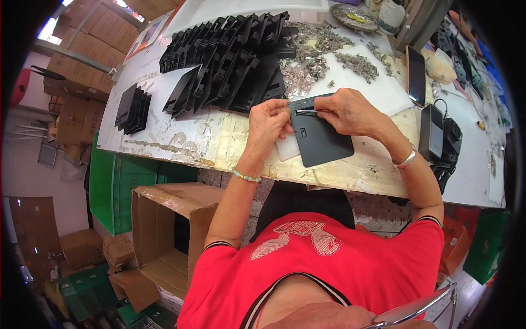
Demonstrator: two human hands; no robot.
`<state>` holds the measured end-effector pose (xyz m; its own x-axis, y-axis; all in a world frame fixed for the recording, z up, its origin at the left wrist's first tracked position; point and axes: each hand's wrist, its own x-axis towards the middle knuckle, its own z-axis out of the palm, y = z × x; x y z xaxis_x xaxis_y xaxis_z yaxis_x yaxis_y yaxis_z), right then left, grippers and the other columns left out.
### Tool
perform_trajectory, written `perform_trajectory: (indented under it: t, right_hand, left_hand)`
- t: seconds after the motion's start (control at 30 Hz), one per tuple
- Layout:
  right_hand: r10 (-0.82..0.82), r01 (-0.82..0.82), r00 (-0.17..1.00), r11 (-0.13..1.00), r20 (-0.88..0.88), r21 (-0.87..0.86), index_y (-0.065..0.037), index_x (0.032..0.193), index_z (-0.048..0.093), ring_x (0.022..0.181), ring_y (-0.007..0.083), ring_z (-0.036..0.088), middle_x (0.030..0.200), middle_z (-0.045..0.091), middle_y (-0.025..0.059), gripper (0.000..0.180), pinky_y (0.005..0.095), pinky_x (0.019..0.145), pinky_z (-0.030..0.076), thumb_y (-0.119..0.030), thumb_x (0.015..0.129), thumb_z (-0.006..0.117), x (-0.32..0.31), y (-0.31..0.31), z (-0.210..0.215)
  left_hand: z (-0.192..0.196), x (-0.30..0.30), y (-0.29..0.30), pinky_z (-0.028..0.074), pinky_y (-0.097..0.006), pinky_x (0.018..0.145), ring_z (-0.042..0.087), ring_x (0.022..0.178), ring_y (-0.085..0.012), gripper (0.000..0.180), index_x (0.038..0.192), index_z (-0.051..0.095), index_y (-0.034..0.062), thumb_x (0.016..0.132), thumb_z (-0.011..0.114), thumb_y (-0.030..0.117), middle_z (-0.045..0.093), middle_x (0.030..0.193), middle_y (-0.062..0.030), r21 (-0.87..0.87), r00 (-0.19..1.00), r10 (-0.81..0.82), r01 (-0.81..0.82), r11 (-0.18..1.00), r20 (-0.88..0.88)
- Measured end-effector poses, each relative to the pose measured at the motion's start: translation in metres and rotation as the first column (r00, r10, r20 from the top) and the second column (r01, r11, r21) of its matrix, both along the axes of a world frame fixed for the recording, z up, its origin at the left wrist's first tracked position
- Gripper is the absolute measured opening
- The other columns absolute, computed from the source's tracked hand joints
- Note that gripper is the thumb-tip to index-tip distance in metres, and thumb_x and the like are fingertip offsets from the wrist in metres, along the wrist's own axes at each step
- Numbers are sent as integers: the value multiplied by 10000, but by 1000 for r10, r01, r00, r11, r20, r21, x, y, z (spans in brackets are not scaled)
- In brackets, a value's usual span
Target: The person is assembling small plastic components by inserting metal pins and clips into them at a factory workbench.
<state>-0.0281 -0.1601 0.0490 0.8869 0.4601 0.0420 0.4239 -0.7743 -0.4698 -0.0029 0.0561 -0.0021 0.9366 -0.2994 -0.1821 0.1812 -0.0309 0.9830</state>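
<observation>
A flat black plastic panel lies tilted at the table's front edge, with a small slot in its face. My left hand is closed at its upper left corner, thumb and fingers pinched at the edge; whether a small part is also between them is hidden. A pair of silvery metal tweezers is in my right hand, their tips against the panel's upper part near my left fingertips. Part of a white pad shows under the panel's left side. Behind my hands lie piles of small metal pieces.
Rows of black plastic parts stand at the back left, beside a short stack of black panels. A phone and a black device are on the right. An open cardboard box and a green crate stand below the table.
</observation>
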Motion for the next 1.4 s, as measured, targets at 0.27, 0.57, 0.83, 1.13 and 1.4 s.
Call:
perform_trajectory:
  t: [0.27, 0.57, 0.83, 1.13, 1.4]
  right_hand:
    - [70, -22, 978, 971, 195, -238, -29, 786, 651, 655, 327, 670, 640, 641, 153, 43, 423, 620, 530, -44, 762, 618, 0, 10, -4]
    - [74, 0, 950, 971, 303, -237, -24, 738, 628, 614, 327, 659, 623, 628, 160, 29, 405, 576, 525, -30, 739, 600, -5, 14, -6]
    - [69, -5, 965, 970, 253, -244, -22, 738, 630, 654, 330, 663, 648, 636, 157, 32, 413, 603, 527, -31, 732, 600, -5, 9, -7]
    - [64, -15, 979, 969, 195, -246, -21, 760, 643, 690, 336, 667, 678, 648, 165, 51, 413, 634, 535, -24, 728, 603, -3, 9, -5]
    - [81, -32, 976, 971, 201, -236, -23, 786, 641, 702, 336, 670, 682, 650, 157, 61, 419, 637, 534, -18, 736, 607, -2, 8, -8]
  left_hand:
    - [3, -2, -2, 428, -168, 449, 598, 550, -57, 208, 1064, 654, -71, 900, 601, 44, 673, 735, -42, 17, 1000, 21, -21, 1000, -8]
    - [3, -3, -2, 468, -174, 459, 606, 533, -65, 211, 1070, 653, -68, 904, 614, 58, 668, 712, -41, 11, 999, 34, -34, 999, -22]
    - [1, -3, -1, 478, -175, 467, 608, 529, -69, 212, 1072, 650, -69, 905, 614, 56, 667, 713, -45, 6, 999, 32, -32, 999, -24]
    - [5, -5, -2, 451, -161, 502, 592, 559, -52, 202, 1064, 662, -61, 919, 615, 70, 668, 735, -31, 44, 999, 39, -38, 998, -27]
    - [7, -5, -3, 453, -158, 515, 592, 560, -53, 190, 1052, 661, -62, 921, 615, 66, 665, 730, -28, 42, 999, 32, -31, 999, -22]
